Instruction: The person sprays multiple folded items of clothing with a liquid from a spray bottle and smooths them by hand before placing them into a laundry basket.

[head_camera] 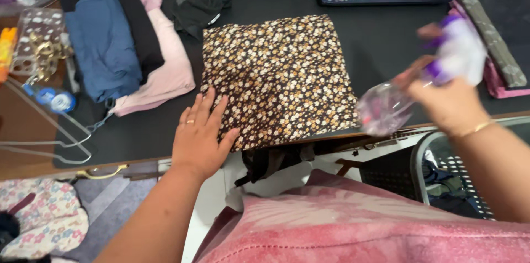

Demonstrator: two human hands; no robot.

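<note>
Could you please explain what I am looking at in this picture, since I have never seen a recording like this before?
There is no machine: a person wears a camera on the head, looking down at their own two hands. The left hand lies flat on a folded brown floral cloth on a dark table. The right hand holds a clear spray bottle with a purple and white top, blurred by motion. To the left lie folded clothes, blue, black and pink, beside wire hangers.
</note>
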